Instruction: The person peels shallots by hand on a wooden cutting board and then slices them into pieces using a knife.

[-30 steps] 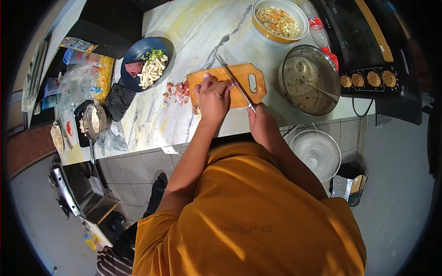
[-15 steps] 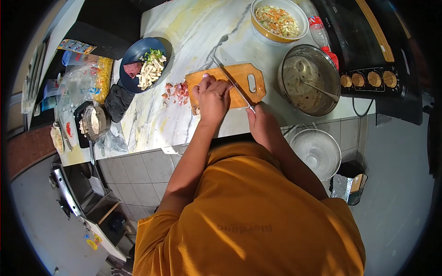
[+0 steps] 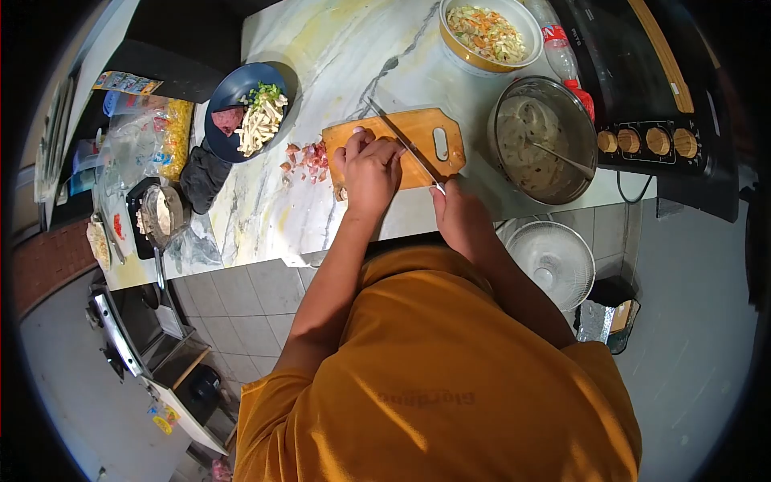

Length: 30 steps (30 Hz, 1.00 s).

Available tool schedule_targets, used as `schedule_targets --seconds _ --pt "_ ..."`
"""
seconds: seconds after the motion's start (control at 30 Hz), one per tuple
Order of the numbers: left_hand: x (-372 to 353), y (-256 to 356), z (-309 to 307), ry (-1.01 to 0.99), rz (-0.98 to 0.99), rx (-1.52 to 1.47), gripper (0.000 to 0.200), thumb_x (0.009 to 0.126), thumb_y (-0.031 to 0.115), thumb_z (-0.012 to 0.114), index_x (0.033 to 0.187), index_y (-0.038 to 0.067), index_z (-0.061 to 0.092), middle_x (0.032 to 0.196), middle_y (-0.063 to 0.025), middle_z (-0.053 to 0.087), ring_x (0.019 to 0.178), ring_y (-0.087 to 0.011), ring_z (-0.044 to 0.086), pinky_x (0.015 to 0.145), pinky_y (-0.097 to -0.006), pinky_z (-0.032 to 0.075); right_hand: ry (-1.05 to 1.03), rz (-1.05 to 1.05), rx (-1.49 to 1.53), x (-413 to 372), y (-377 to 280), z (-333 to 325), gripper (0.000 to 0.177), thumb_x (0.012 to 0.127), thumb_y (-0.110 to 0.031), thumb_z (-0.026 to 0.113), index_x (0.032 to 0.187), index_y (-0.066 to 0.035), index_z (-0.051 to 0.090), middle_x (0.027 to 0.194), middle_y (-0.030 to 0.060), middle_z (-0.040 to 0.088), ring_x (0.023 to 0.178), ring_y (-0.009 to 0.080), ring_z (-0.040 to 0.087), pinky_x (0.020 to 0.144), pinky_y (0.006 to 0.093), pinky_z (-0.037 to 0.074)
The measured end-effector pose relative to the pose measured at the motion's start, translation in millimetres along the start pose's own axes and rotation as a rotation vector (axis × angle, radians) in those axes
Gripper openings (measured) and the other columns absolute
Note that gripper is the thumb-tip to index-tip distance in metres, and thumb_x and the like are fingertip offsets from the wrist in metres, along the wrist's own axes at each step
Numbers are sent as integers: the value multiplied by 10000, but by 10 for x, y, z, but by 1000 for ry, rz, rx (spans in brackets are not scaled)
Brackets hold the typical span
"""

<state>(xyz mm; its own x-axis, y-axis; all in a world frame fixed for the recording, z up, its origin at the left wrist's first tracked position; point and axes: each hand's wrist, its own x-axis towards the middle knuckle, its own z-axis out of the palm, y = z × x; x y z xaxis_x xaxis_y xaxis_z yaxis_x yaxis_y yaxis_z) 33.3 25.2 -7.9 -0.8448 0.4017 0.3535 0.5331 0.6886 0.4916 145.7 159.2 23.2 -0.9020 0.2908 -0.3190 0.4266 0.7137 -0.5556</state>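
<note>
A wooden cutting board (image 3: 419, 169) with an oval handle hole lies on the marble counter. My right hand (image 3: 463, 210) is closed round the handle of a knife (image 3: 399, 134), whose blade slants up and left across the board. My left hand (image 3: 370, 171) rests on the board's left part with bent fingers pressed down beside the blade. Something small and reddish shows near its fingertips, mostly hidden, and I cannot make it out. Chopped reddish pieces (image 3: 309, 162) lie on the counter against the board's left edge.
A dark blue plate (image 3: 218, 100) holds cut food at the left. A bowl of shredded vegetables (image 3: 533, 50) and a metal pot (image 3: 494, 140) with a spoon stand at the right, beside a plastic bottle (image 3: 560, 55) and a black oven (image 3: 634, 76). A pan (image 3: 178, 213) is far left.
The view has shifted very slightly. My hands and the knife look almost unchanged on the board, with the blade tip a little farther left.
</note>
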Motion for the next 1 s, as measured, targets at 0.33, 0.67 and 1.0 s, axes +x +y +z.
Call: schedule_targets --seconds 0.33,0.67,1.0 --pt "23 4 -8 -36 -40 -15 137 732 96 751 831 190 736 799 -10 688 1019 -241 559 840 -402 303 0 -19 12 60 74 120 286 964 -274 548 931 8 515 729 252 642 713 438 646 616 506 518" --pt "8 54 -19 -11 -62 26 100 751 175 766 846 178 735 797 -34 677 1025 -240 557 845 -406 296 34 4 -77 9 101 73 297 957 -290 561 913 1 522 706 241 633 701 437 641 611 504 517" --pt "-38 24 24 57 -40 21 105 796 224 754 861 146 727 839 -57 676 1016 -214 564 857 -386 282 43 18 29 -72 168 73 289 960 -252 557 876 21 512 704 268 614 707 474 608 605 522 483"
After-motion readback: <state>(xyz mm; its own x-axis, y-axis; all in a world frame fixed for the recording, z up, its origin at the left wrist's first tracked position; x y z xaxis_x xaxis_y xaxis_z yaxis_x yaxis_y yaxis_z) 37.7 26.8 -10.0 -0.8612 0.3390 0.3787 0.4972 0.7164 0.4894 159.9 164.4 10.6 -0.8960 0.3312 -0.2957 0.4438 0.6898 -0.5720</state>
